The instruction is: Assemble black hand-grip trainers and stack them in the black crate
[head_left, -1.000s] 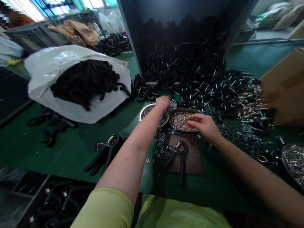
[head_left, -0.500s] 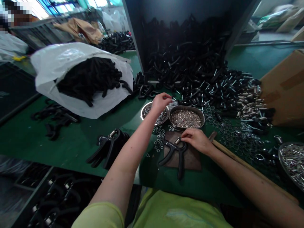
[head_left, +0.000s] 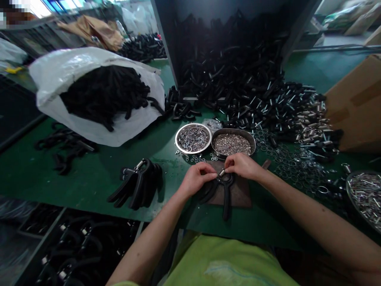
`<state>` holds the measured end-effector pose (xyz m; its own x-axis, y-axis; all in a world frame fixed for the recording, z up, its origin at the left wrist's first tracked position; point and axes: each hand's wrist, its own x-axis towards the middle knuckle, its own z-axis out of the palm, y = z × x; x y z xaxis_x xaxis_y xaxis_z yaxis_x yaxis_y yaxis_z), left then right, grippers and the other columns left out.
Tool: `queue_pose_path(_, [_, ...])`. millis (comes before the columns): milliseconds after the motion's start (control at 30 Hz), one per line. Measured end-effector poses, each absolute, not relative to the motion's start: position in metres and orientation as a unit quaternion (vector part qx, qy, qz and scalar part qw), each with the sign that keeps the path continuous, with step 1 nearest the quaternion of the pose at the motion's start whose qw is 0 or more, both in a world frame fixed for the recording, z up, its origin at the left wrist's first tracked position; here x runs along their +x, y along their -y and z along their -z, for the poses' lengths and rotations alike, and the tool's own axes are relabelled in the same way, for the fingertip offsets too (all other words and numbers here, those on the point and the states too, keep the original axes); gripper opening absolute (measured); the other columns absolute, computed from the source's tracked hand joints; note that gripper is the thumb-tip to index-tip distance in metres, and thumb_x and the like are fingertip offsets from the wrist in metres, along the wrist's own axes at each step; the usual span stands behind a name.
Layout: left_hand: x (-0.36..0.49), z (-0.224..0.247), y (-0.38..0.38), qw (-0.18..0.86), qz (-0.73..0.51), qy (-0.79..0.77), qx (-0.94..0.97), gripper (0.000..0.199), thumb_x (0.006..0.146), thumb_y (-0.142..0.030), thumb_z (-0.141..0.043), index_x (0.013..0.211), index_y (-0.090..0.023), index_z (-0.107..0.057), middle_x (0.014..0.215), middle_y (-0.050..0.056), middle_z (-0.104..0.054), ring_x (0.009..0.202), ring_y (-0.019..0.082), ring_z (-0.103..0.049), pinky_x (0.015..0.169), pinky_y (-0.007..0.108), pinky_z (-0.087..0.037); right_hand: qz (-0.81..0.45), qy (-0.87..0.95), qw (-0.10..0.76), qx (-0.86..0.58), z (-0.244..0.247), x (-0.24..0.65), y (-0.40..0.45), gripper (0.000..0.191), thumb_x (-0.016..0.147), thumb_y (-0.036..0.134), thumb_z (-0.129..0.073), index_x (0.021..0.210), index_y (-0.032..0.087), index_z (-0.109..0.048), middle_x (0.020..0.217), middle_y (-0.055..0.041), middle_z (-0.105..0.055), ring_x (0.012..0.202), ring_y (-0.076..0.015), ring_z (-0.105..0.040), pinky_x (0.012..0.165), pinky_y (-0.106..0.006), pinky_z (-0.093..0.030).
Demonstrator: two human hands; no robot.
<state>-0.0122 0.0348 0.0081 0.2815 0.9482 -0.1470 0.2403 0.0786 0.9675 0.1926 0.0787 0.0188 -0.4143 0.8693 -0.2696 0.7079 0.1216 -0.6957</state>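
A black hand grip strengthener [head_left: 226,198] with a metal coil spring [head_left: 221,172] lies on a brown square plate [head_left: 242,194], its two handles pointing toward me. My left hand [head_left: 196,177] is pinched at the left end of the spring; whatever sits between its fingertips is too small to make out. From the other side, my right hand [head_left: 242,166] has thumb and fingers closed on the strengthener at the spring's right end. Just beyond stand a round bowl of small metal parts [head_left: 193,138] and an oval tin of small rivet-like pieces [head_left: 232,143].
Several similar strengtheners [head_left: 139,182] stand grouped at left. A white sack [head_left: 119,133] spills black handles. Behind the bowls rises a heap of black parts [head_left: 238,87], with springs and rings at right beside a cardboard box [head_left: 357,107]. A wooden-handled tool [head_left: 267,164] lies partly under my right arm.
My left hand has come from above the round bowl down toward me to the strengthener's spring. My right hand has stayed at the spring. The view has shifted slightly.
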Motion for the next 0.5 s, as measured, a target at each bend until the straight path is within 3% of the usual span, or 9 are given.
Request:
queue_pose_path(100, [-0.004, -0.003, -0.026, 0.442, -0.301, -0.502, 0.68, 0.006, 0.067, -0.022, -0.076, 0.071, -0.021, -0.072, 0.093, 0.003, -0.064, 0.097, 0.021, -0.055, 0.091, 0.036, -0.037, -0.431, 0.726, 0.072, -0.531, -0.019, 0.189, -0.082, 0.003, 0.068, 0.015, -0.065, 0.069, 0.017, -0.063, 0.049, 0.0052, -0.056, 0.038, -0.0103, -0.048, 0.042, -0.023, -0.033])
queue_pose_path(167, [0.002, 0.0, -0.023, 0.41, -0.271, -0.507, 0.708, 0.007, 0.067, -0.022, -0.077, 0.071, -0.023, -0.072, 0.095, 0.002, -0.063, 0.099, 0.022, -0.054, 0.092, 0.037, -0.036, -0.443, 0.723, 0.068, -0.525, -0.017, 0.188, -0.082, 0.004, 0.069, 0.015, -0.063, 0.073, 0.017, -0.063, 0.049, 0.006, -0.054, 0.039, -0.0099, -0.048, 0.042, -0.022, -0.032])
queue_pose_path(367, [0.01, 0.008, -0.02, 0.381, -0.257, -0.527, 0.715, 0.007, 0.068, -0.019, -0.075, 0.072, -0.022, -0.07, 0.093, 0.001, -0.062, 0.097, 0.02, -0.053, 0.089, 0.035, -0.037, -0.383, 0.731, 0.144, -0.546, -0.018, 0.216, -0.048, 0.035, 0.078, 0.026, -0.059, 0.112, 0.022, -0.057, 0.07, 0.0034, -0.058, 0.064, -0.0133, -0.056, 0.059, -0.025, -0.04])
queue_pose_path(500, [0.011, 0.007, -0.024, 0.406, -0.245, -0.526, 0.706, 0.006, 0.068, -0.019, -0.074, 0.07, -0.021, -0.069, 0.093, 0.001, -0.06, 0.095, 0.019, -0.053, 0.087, 0.032, -0.038, -0.169, 0.744, 0.135, -0.632, -0.013, 0.276, -0.001, 0.03, 0.084, 0.037, -0.052, 0.11, 0.024, -0.057, 0.091, -0.0046, -0.062, 0.085, -0.0222, -0.058, 0.071, -0.033, -0.044])
